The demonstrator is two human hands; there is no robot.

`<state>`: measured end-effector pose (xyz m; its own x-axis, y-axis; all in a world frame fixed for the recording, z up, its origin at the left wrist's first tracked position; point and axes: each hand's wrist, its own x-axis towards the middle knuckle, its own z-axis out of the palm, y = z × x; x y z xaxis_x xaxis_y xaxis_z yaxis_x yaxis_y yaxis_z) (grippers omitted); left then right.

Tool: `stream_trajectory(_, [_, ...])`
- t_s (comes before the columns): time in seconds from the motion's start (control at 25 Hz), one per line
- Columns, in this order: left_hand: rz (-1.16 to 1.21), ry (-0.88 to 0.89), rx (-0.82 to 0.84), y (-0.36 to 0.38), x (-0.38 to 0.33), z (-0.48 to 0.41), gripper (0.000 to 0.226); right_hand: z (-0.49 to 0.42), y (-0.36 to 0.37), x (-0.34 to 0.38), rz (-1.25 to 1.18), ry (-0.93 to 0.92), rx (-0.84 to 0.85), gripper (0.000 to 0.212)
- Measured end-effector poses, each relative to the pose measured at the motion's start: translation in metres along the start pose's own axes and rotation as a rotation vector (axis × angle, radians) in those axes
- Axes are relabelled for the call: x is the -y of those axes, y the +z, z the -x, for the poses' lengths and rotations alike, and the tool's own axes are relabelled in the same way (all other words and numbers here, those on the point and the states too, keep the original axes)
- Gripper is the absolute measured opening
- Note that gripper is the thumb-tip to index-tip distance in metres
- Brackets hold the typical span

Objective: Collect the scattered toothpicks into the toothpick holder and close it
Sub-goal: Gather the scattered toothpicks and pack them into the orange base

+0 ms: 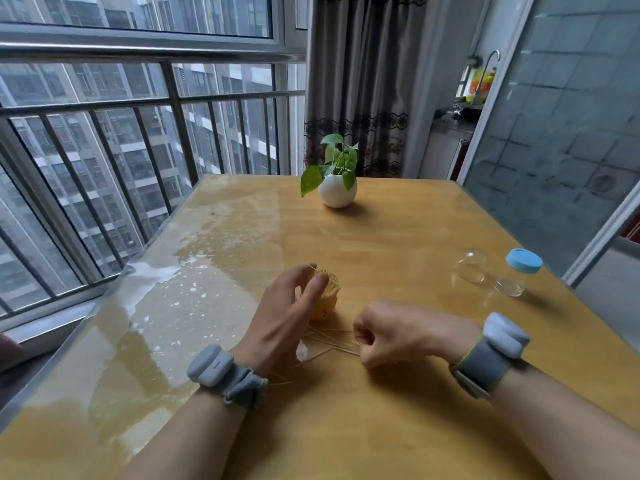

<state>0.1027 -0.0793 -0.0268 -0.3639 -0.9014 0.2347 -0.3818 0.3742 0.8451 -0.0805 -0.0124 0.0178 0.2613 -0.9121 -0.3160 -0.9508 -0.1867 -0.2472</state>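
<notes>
At frame centre, the right hand (384, 336) pinches thin wooden toothpicks (329, 344) off the counter; the left hand (287, 313) loosely steadies the yellow holder (323, 306). Gathering continues; next, insertion.

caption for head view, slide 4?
Left hand steadies toothpick holder; right hand gathers scattered toothpicks on wooden table.

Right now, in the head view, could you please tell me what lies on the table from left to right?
Left hand → toothpick holder → right hand → clear glass dome → blue-lidded jar. Scattered toothpicks lie between the hands.
</notes>
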Motion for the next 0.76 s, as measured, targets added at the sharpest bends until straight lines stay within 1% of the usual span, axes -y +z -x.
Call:
stream_trajectory(0.08, [0.023,0.012,-0.092,0.002,-0.004,-0.005,0.048,0.005,-0.007,-0.016,-0.224,-0.006,0.009,0.007])
stream_trajectory(0.16, [0.074,0.000,-0.168,0.003,-0.005,-0.012,0.025,0.009,-0.024,-0.025,-0.460,-0.054,-0.052,0.016])
stream_trajectory(0.2, [0.109,-0.008,-0.191,0.004,-0.006,-0.015,0.018,0.009,-0.033,-0.028,-0.584,-0.079,-0.116,0.017])
stream_trajectory(0.28, [0.161,-0.020,-0.208,0.004,-0.007,-0.019,0.011,-0.002,-0.043,-0.026,-0.806,-0.129,-0.299,0.019])
stream_trajectory(0.4, [0.188,0.003,-0.189,0.005,-0.008,-0.021,0.008,-0.033,-0.041,-0.010,-1.011,-0.162,-0.618,0.018])
stream_trajectory(0.48, [0.189,0.036,-0.207,0.005,-0.011,-0.023,0.008,-0.050,-0.031,-0.003,-1.064,-0.171,-0.757,0.018])
stream_trajectory(0.56, [0.216,0.060,-0.233,0.003,-0.011,-0.026,0.008,-0.059,-0.019,-0.003,-1.046,-0.155,-0.839,0.018])
stream_trajectory(0.64, [0.250,0.074,-0.241,0.003,-0.011,-0.027,0.007,-0.064,-0.009,-0.004,-0.988,-0.152,-0.870,0.015])
stream_trajectory(0.76, [0.260,0.072,-0.211,0.002,-0.009,-0.024,0.007,-0.069,0.003,-0.004,-0.879,-0.197,-0.844,0.011])
